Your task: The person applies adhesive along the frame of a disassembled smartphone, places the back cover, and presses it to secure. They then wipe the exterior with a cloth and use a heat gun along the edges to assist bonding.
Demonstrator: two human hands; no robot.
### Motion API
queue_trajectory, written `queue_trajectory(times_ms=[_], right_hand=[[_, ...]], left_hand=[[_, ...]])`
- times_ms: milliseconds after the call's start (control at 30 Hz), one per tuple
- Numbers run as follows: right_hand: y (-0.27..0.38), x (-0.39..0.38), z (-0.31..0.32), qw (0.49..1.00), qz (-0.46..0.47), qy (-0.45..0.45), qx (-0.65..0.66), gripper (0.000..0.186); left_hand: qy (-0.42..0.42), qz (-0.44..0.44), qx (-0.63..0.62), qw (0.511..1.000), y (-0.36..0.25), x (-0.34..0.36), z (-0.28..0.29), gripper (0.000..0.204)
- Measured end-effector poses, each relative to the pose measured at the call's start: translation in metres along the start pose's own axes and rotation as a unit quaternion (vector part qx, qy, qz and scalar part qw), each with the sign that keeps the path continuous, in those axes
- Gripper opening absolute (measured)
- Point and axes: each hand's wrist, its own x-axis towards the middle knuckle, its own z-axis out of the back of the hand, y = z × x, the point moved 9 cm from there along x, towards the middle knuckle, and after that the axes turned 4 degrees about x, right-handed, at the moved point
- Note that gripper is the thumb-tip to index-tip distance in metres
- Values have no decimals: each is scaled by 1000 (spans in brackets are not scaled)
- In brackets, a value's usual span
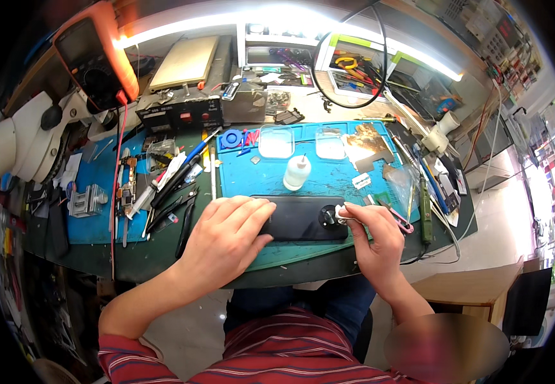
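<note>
I locate the dark phone flat between the two hands, on the near part of the blue mat that covers this section of the counter. Left hand: fingers lie together over the phone's left end, thumb set apart at the near edge; I cannot tell whether it clamps or only rests. Right hand: thumb and fingertips pinch a small white wad at the round black module by the phone's right end. Caution: I judge that excess pressure from the right hand could scratch or crack the module, and that the phone could skid or pivot if the left hand bears down too lightly. A white squeeze bottle stands upright just beyond the phone, between the hands; I would expect a careless forward reach to knock it over, and any liquid inside to run toward the phone. Pink-handled pliers lie just right of the right hand, where a sideways sweep of the wrist could snag them. Farther out, beyond both hands, I note two clear trays.
</note>
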Motion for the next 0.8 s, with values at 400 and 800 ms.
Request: queue_trajectory(times_ms=[400, 800], right_hand=[[-66, -7, 42, 975, -174, -43, 132, 18], [-39, 85, -48, 975, 2, 198, 96, 56]], left_hand=[[79, -166, 191, 964, -32, 13, -34, 49], [17, -120, 186, 975, -38, 40, -19, 25]])
